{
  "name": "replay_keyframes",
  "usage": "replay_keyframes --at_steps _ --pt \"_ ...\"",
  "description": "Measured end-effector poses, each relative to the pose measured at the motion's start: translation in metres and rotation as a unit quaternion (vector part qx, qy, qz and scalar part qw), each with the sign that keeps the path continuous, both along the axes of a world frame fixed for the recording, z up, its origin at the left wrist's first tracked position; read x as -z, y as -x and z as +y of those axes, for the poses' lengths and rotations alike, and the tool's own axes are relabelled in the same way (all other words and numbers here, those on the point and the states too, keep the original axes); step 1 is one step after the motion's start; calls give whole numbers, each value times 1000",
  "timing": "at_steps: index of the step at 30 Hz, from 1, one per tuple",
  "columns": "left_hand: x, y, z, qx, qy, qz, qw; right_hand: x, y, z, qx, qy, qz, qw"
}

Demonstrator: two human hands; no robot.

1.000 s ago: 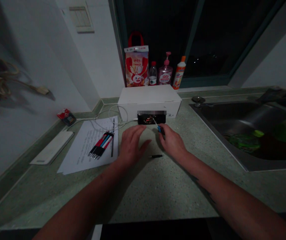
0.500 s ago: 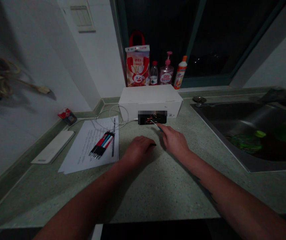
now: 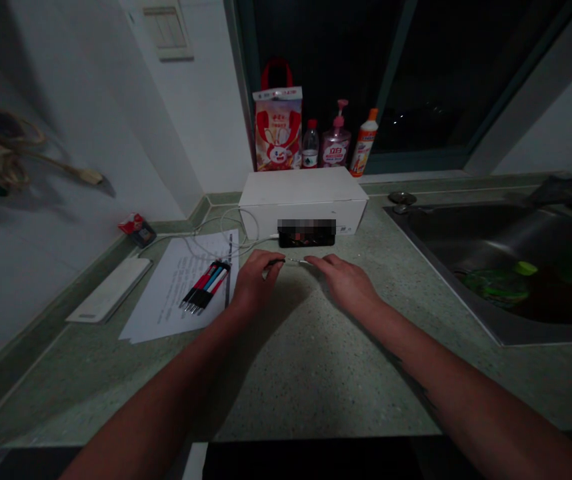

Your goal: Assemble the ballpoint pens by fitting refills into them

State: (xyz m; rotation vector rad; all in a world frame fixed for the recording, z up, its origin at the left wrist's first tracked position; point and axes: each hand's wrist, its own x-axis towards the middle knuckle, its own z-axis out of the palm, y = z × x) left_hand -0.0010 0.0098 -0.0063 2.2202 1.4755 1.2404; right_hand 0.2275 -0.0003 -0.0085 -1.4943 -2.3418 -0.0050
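My left hand [image 3: 256,280] is closed in a pinch on a small black pen part [image 3: 275,261], above the countertop. Facing it, my right hand [image 3: 349,280] pinches a thin pen piece [image 3: 302,261]; most of that piece is hidden by the fingers. A narrow, pale, silvery length spans the gap between the two hands. Whether the two pieces are joined or only touching, I cannot tell. To the left, several pens [image 3: 207,285] in black, red, blue and white lie side by side on printed sheets [image 3: 166,293].
Behind my hands a phone [image 3: 307,238] leans against a white box [image 3: 303,193], a cable [image 3: 261,241] plugged in. A long white power bank [image 3: 111,290] lies left. Bottles [image 3: 336,147] and a bag [image 3: 279,133] stand behind the box. The sink [image 3: 446,267] is at right.
My right hand has lowered its pen piece from in front of the phone to level. My left hand has moved left and up, lining its black part up with that piece.
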Motion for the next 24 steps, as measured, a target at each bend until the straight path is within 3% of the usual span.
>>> replay_keyframes --at_steps 10,18,24 --pt "6 -2 1 32 11 -9 999 0 1 0 -6 2 -25 1000" --pt "2 1 0 18 0 -4 1000 -1 0 -1 -6 0 -19 1000" --pt "7 -2 -1 64 36 14 997 0 2 -2 -42 3 -14 999"
